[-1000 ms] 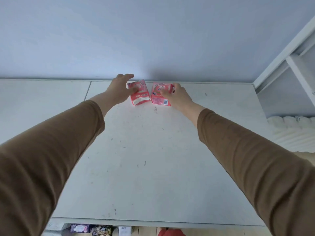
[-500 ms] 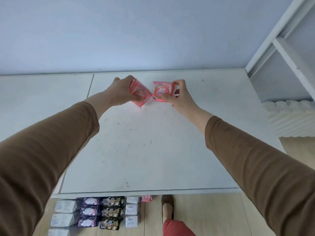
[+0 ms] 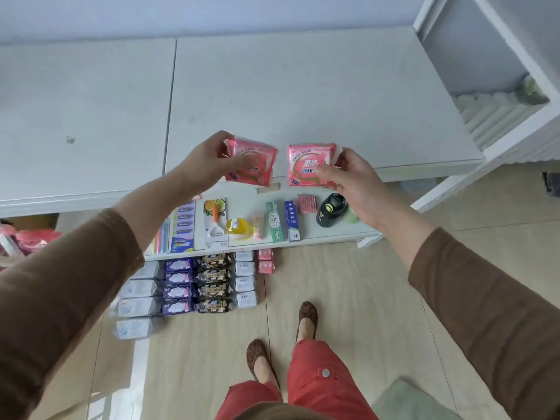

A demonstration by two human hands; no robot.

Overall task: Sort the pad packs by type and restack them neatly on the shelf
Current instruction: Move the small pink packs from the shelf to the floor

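Two pink pad packs (image 3: 251,165) (image 3: 310,165), Chinese-lettered, gripped by separate hands (image 3: 206,160) (image 3: 356,183).

on the lower ledge lie a peeler on an orange-printed card (image 3: 215,221), a yellow round toy (image 3: 237,228), a green toothpaste box (image 3: 275,222) just beside a blue-and-white one (image 3: 292,221), a red bundle of sticks (image 3: 307,204) and a black cap (image 3: 331,210). leopard-print shoes (image 3: 307,317) stand on the wood floor (image 3: 357,286).
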